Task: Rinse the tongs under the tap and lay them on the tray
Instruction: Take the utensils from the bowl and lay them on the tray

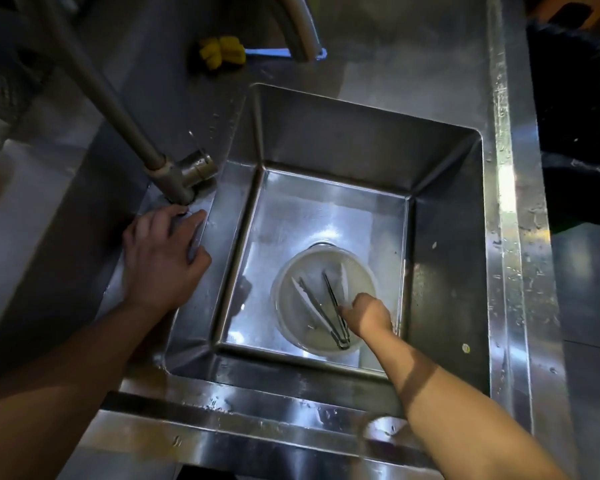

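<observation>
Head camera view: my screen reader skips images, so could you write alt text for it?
A person's right hand reaches into a steel sink and touches metal tongs lying in a round white container at the bottom. The left hand rests on the sink's edge beside the tap base; no running water shows.

Count: one deep stainless-steel sink basin point(440, 237), one grey metal tap point(174, 174), one round clear plastic tub point(288, 306), one pair of slim dark metal tongs point(321, 315), one yellow sponge point(222, 51), two bare hands: left hand point(161, 259), right hand point(368, 313).
</observation>
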A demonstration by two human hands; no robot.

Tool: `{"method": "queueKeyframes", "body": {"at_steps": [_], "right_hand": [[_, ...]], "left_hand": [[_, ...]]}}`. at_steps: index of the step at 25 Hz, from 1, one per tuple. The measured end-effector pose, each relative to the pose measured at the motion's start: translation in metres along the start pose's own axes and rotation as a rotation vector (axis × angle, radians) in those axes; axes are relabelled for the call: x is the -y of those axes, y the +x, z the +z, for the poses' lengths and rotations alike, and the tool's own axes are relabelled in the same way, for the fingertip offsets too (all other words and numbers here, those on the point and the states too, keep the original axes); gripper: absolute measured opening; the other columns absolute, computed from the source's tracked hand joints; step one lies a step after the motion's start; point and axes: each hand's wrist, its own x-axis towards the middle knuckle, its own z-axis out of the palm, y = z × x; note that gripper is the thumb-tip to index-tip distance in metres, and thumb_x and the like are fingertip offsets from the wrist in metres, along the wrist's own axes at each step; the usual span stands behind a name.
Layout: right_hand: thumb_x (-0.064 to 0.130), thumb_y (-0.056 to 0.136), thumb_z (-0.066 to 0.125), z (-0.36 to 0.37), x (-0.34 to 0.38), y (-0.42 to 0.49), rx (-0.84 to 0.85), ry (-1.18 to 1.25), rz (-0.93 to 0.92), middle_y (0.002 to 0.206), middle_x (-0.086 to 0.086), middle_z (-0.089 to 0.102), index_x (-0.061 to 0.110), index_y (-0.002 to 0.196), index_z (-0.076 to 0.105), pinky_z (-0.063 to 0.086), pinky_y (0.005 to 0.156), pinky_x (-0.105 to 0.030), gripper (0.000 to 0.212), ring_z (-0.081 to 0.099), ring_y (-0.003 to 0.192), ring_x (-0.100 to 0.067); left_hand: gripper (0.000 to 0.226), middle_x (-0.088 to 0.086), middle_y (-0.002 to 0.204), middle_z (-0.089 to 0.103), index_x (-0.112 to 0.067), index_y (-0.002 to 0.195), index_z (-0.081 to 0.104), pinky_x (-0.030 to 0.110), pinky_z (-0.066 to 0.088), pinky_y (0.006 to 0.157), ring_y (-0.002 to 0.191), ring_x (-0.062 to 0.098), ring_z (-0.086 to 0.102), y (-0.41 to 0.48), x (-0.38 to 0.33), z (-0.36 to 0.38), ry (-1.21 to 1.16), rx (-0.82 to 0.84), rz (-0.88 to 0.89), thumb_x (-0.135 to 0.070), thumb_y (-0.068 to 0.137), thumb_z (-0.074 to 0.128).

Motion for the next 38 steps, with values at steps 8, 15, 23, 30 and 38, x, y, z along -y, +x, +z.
{"method": "queueKeyframes", "body": {"at_steps": [8, 15, 23, 30, 38], "right_hand": [[0.023, 0.09, 0.053, -0.006, 0.001, -0.005, -0.068, -0.013, -0.041, 0.076, -0.011, 0.06, 0.011, 0.072, 0.053, 0.04, 0.057, -0.029, 0.022, 0.055, 0.069, -0.032], [0.021, 0.087, 0.048, -0.047, -0.026, -0.025, -0.156, 0.426, -0.068, 0.075, -0.011, 0.065, 0.016, 0.075, 0.054, 0.057, 0.056, -0.043, 0.014, 0.07, 0.067, -0.036], [0.017, 0.096, 0.042, -0.063, -0.04, -0.026, -0.075, 0.919, 0.036, 0.082, -0.01, 0.058, 0.019, 0.084, 0.045, 0.031, 0.029, -0.017, 0.012, 0.067, 0.044, -0.033], [0.018, 0.1, 0.043, -0.049, -0.04, -0.007, -0.021, 1.034, 0.03, 0.085, -0.013, 0.059, 0.02, 0.087, 0.048, 0.039, 0.031, -0.021, 0.014, 0.061, 0.038, -0.027], [0.021, 0.101, 0.042, -0.045, -0.04, -0.003, 0.005, 1.012, 0.009, 0.084, -0.008, 0.062, 0.023, 0.089, 0.048, 0.038, 0.032, -0.021, 0.014, 0.062, 0.038, -0.02]], "left_hand": [[0.057, 0.005, 0.132, 0.051, -0.029, 0.131, 0.056, 0.05, 0.035, 0.099, 0.117, 0.035, 0.046, 0.003, -0.002, -0.004, -0.012, 0.045, -0.009, -0.036, 0.075, 0.052], [0.045, 0.015, 0.112, 0.06, -0.014, 0.117, 0.064, 0.051, 0.044, 0.093, 0.104, 0.039, 0.055, -0.011, -0.064, 0.002, -0.127, 0.03, 0.273, -0.02, 0.075, 0.052], [0.037, 0.012, 0.107, 0.071, -0.009, 0.115, 0.067, 0.035, 0.055, 0.084, 0.099, 0.032, 0.068, -0.037, -0.211, 0.119, -0.664, 0.948, -0.767, -0.036, 0.089, 0.064], [0.063, 0.022, 0.106, 0.073, 0.001, 0.113, 0.063, 0.047, 0.059, 0.088, 0.096, 0.036, 0.072, -0.07, -0.242, 0.19, -0.812, 0.909, -1.234, -0.043, 0.069, 0.066], [0.019, 0.026, 0.071, 0.069, 0.001, 0.105, 0.058, 0.053, 0.061, 0.054, 0.047, 0.032, 0.065, -0.068, -0.245, 0.183, -0.933, 0.82, -1.323, -0.006, 0.092, 0.045]]}}
